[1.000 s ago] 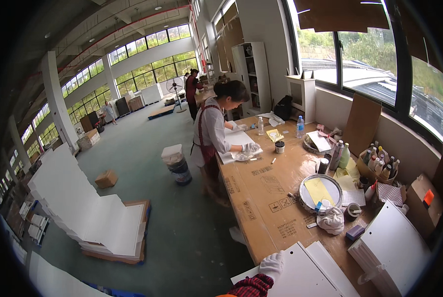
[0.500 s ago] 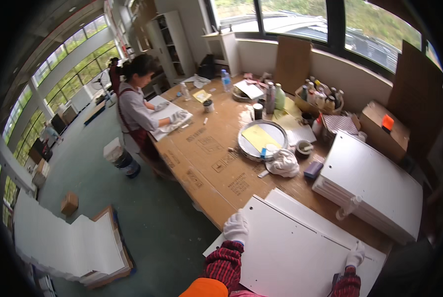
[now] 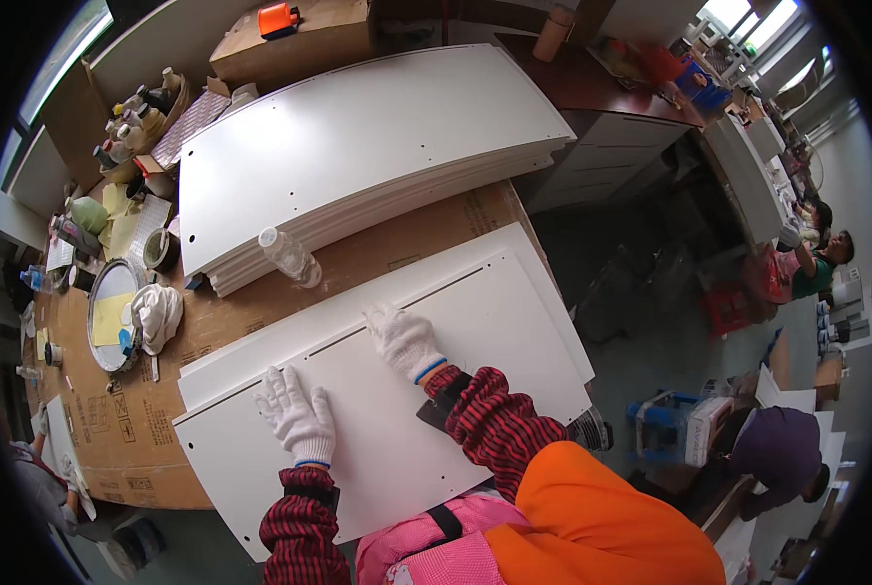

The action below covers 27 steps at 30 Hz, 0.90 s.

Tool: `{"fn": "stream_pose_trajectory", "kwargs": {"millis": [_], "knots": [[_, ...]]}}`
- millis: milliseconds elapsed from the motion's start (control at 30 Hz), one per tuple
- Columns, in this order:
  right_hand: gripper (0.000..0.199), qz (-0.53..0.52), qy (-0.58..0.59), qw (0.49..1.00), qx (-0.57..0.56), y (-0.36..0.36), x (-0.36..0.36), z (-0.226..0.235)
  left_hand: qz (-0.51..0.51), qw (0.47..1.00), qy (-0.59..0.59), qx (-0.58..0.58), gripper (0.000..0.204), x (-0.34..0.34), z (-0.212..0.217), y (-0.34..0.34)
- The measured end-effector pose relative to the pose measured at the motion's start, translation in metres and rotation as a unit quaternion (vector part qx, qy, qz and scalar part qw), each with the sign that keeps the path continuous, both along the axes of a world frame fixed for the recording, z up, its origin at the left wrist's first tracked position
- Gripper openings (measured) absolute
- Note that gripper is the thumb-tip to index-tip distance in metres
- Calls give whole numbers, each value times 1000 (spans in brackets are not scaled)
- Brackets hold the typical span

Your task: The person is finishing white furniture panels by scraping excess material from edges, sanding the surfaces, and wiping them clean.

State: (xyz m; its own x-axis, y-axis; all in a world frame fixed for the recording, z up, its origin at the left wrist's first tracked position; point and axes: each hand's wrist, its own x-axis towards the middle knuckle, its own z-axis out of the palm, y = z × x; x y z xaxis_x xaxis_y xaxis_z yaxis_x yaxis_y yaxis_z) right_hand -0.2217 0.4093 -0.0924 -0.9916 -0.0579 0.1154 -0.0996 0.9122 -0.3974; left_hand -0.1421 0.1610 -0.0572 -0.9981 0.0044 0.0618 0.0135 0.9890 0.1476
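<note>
A white panel (image 3: pixel 377 429) with a long dark groove and small holes lies in front of me, over another white panel (image 3: pixel 226 369) whose far strip shows. My left hand (image 3: pixel 299 419), in a white knitted glove, rests on the upper panel with its fingers spread just below the groove. Farther right, my right hand (image 3: pixel 404 343), gloved too, lies across the groove with its fingers stretched toward the panel's far edge. Neither hand holds anything. A clear plastic bottle (image 3: pixel 292 257) stands between these panels and a stack of white panels (image 3: pixel 377 146).
Left on the cardboard-covered table (image 3: pixel 95 409) are a round tray (image 3: pixel 99 353), a white cloth (image 3: pixel 158 314) and several bottles (image 3: pixel 129 132). A co-worker (image 3: pixel 41 478) is at the far left. Another person (image 3: pixel 782 453) bends over at the right, near a blue-framed item (image 3: pixel 658 429).
My view has swung right. My left hand has left the panel's left edge and now lies flat on its face. My right hand now sits nearer the middle of the groove.
</note>
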Motion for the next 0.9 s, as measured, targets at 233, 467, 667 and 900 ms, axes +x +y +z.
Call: {"fn": "stream_pose_trajectory", "kwargs": {"millis": [233, 467, 667, 900], "knots": [[20, -231, 10, 971, 57, 197, -25, 21, 48, 998, -33, 5, 71, -4, 2, 36], [21, -39, 20, 997, -61, 87, -5, 25, 54, 998, -23, -4, 68, -4, -10, 28], [17, -181, 16, 982, 55, 196, -28, 24, 44, 999, -10, -10, 67, -5, -6, 31], [29, 0, -31, 999, 10, 100, 3, 22, 61, 998, -31, -11, 66, -5, -10, 34]]}}
